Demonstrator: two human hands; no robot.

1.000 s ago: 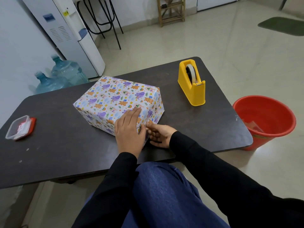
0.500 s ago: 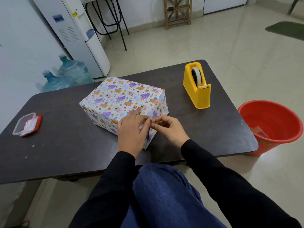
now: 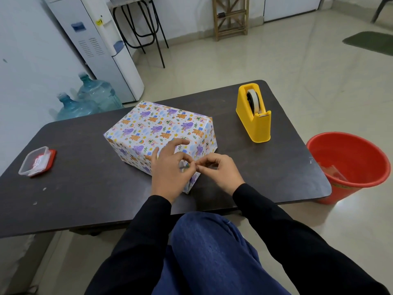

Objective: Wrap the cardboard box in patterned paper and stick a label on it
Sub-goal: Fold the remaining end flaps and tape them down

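Note:
The box (image 3: 161, 128), covered in white paper with purple and orange animal prints, lies on the dark table (image 3: 85, 188). My left hand (image 3: 170, 173) is at the box's near corner, thumb and forefinger pinching a small fold of the paper (image 3: 184, 167), its other fingers spread above the top face. My right hand (image 3: 219, 171) meets it from the right and pinches the same fold with its fingertips. The near corner of the box is hidden behind both hands.
A yellow tape dispenser (image 3: 254, 116) stands at the table's right rear. A small clear container with a red lid (image 3: 37, 160) lies at the left. A red bucket (image 3: 348, 165) stands on the floor right of the table. Water bottles (image 3: 91, 99) and a cooler (image 3: 102, 45) stand behind.
My left hand lifted from lying flat on the box's top and now pinches at the corner. My right hand rose from the table beside the box to meet it.

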